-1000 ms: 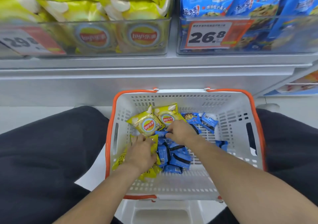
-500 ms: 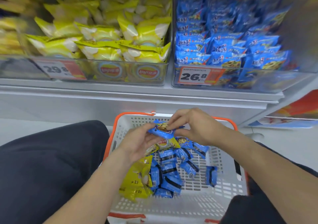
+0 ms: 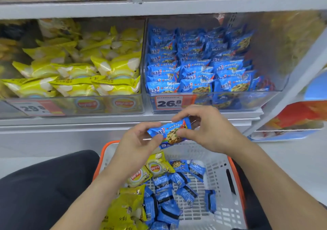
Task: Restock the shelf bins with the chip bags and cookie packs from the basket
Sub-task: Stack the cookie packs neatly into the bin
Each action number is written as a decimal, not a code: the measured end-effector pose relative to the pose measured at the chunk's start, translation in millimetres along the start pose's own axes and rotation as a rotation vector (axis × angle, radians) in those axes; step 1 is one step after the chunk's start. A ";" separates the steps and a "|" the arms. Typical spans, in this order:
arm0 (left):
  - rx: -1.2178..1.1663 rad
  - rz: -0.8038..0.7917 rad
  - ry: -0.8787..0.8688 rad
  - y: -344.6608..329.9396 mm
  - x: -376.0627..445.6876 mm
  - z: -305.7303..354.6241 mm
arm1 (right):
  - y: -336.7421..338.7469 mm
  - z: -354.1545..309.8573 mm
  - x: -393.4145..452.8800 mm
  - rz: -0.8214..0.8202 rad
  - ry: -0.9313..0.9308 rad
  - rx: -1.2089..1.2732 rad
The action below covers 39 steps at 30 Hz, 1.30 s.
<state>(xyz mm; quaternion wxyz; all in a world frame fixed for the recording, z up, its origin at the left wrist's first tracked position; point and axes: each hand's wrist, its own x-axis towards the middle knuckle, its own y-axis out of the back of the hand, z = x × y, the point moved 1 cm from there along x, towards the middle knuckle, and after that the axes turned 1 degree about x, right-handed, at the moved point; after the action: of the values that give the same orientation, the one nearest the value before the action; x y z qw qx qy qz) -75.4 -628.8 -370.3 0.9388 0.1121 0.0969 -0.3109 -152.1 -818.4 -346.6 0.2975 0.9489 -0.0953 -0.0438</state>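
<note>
- my left hand (image 3: 134, 141) and right hand (image 3: 207, 127) pinch one blue cookie pack (image 3: 170, 132) between them, above the far rim of the white basket (image 3: 219, 160).
- chip bags (image 3: 155, 167) lie toward the basket's left side, cookie packs (image 3: 169, 210) in the middle.
- ahead, the left shelf bin (image 3: 70, 106) holds yellow chip bags and the right bin (image 3: 230, 102) blue cookie packs.

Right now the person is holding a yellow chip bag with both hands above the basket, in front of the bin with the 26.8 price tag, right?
Not quite. The head view shows both the left hand and the right hand holding a blue cookie pack, not a yellow chip bag. The rest is right: it is above the basket, in front of the bin with the 26.8 price tag.
</note>
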 end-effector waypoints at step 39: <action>1.094 -0.045 -0.617 -174.5 243.9 180.8 | 117.9 47.4 -11.5 0.945 -0.351 -0.093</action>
<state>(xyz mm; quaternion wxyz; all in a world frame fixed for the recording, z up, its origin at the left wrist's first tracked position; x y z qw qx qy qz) 31.5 -951.2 -285.0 0.7236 0.4795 -0.3491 -0.3530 -188.2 -937.3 -317.6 0.3063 0.7662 -0.5608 -0.0677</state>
